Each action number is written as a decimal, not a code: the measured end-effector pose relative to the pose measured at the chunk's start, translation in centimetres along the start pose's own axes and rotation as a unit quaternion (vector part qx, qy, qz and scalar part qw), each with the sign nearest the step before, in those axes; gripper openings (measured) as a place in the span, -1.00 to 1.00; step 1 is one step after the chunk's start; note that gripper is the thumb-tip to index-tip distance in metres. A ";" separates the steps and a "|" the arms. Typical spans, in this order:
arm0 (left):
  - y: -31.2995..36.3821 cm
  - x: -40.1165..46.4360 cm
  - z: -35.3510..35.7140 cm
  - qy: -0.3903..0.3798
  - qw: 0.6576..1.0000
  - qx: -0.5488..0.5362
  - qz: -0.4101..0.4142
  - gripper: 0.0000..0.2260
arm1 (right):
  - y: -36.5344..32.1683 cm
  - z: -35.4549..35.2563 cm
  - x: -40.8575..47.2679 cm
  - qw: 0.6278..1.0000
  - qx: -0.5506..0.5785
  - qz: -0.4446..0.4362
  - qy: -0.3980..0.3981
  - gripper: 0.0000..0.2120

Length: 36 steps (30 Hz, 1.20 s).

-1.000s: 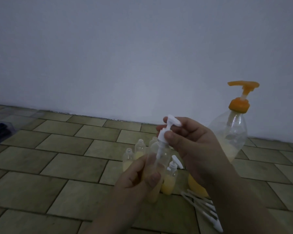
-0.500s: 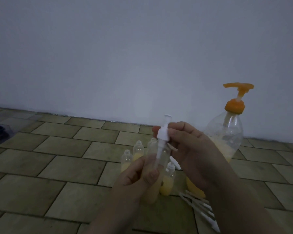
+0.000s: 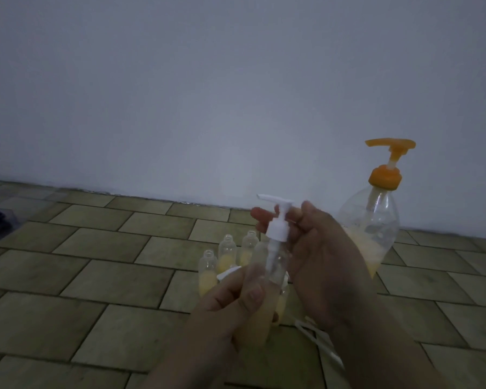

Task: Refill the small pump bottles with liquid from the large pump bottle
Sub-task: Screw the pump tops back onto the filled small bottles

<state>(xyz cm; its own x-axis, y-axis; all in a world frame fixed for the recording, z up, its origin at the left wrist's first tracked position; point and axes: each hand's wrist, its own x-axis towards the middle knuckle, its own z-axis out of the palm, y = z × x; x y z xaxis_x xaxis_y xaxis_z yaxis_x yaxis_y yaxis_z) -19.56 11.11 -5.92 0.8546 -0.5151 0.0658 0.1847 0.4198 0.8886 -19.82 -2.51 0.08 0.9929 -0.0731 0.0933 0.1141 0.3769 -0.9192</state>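
- The small bottle (image 3: 257, 310) is clear, with yellow liquid low down.
- Left hand (image 3: 230, 307) fingers wrap it tight.
- Right hand (image 3: 320, 256) fingers pinch its white pump top (image 3: 277, 220).

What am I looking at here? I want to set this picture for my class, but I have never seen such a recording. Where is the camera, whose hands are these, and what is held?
There is no machine here. The camera sits on a person's head and looks forward and down, so both hands are the wearer's own. The left hand holds a small bottle with yellowish liquid in its lower part. The right hand has its grip at the white pump top, whose tube reaches down into that bottle. On the tiled floor behind stand more small bottles, open and partly filled. To the right stands the large bottle with an orange pump. Thin white parts, perhaps spare pump tubes, lie near the right wrist.
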 end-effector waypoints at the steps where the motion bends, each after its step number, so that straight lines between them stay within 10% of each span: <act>1: 0.1 0.0 -0.2 0.002 1.000 0.000 -0.002 -0.38 | -0.1 -0.2 0.0 1.000 0.011 -0.002 -0.012 -0.77; 19: 0.1 0.1 0.1 -0.001 1.000 -0.015 -0.013 -0.39 | -0.6 -1.1 0.1 0.998 -0.068 -0.006 -0.015 -0.94; 23: 0.4 0.1 0.0 -0.012 1.000 -0.020 -0.018 -0.40 | -1.2 -1.4 -0.1 0.997 -0.055 0.012 -0.050 -0.71; 36: 0.9 -0.9 0.4 0.071 0.962 0.249 0.087 -0.61 | -0.6 0.0 -1.0 0.969 -0.214 -0.116 0.047 -0.69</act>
<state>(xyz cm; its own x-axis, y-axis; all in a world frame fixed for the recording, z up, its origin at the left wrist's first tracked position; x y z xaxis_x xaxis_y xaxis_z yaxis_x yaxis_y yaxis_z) -20.40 11.66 -4.99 0.9160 -0.3469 0.2016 -0.1923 0.0615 0.9794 -20.92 -2.65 0.49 0.9325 -0.2006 0.3005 0.2909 -0.0764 -0.9537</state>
